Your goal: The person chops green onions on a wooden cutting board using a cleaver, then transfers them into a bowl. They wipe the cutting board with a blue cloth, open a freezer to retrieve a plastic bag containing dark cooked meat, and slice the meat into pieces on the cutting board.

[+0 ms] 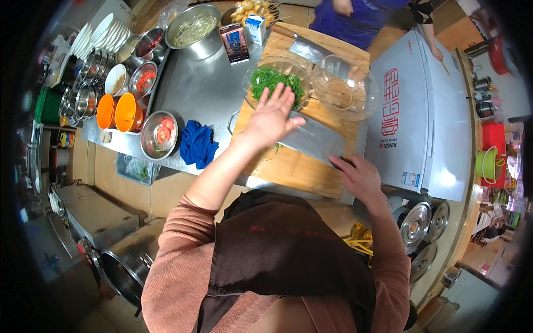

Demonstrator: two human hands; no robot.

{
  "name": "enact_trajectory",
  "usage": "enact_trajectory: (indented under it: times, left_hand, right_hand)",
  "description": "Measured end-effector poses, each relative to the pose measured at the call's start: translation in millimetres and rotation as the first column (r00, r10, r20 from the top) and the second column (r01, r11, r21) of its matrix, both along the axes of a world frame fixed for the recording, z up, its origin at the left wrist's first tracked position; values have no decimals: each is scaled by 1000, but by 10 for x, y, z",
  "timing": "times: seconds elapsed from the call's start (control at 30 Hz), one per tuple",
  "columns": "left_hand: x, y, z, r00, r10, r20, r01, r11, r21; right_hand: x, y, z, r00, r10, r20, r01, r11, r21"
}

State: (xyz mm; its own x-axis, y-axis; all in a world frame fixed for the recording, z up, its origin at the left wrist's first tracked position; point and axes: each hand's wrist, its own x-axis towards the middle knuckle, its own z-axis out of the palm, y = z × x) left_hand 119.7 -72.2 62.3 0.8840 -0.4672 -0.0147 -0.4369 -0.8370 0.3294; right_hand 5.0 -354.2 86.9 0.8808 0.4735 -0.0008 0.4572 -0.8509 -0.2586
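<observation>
On the wooden cutting board (300, 170), my right hand (361, 177) grips the dark handle of a wide cleaver (318, 137). Its blade lies nearly flat and points away to the left, beside a clear glass bowl (277, 62). Chopped green leaves (281, 79) fill that bowl. Fingers spread, my left hand (270, 118) is over the near side of the greens, its thumb by the blade; whether the fingertips touch the leaves I cannot tell. A second clear glass bowl (345, 89) stands to the right. Behind it lies another cleaver (308, 50) with a wooden handle.
A steel bowl of tomato pieces (163, 134) and a blue cloth (198, 143) sit left of the board. Behind are a phone (234, 43), a carton (255, 29) and a steel pot (204, 52). A white chest freezer (410, 108) stands right; a person in purple (345, 25) is opposite.
</observation>
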Motion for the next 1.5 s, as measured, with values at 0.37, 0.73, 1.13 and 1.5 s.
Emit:
enact_trajectory:
  times: [0.37,0.73,1.13,1.5]
  left_hand:
    - [-991,744,-930,894,389,-220,-446,743,-499]
    - [-581,619,-1160,964,229,-136,-265,875,-405]
    - [-879,509,-1219,957,-162,-241,-67,686,-724]
    - [-1190,101,-1317,910,392,-136,-415,865,-281]
  right_hand:
    - [-256,43,-595,920,-223,-323,298,931,208]
    - [-431,268,-704,885,-89,-456,287,877,385]
    - [-1168,458,-1176,312,87,-946,949,-74,306]
    - [-928,792,-1223,409,128,-904,893,147,425]
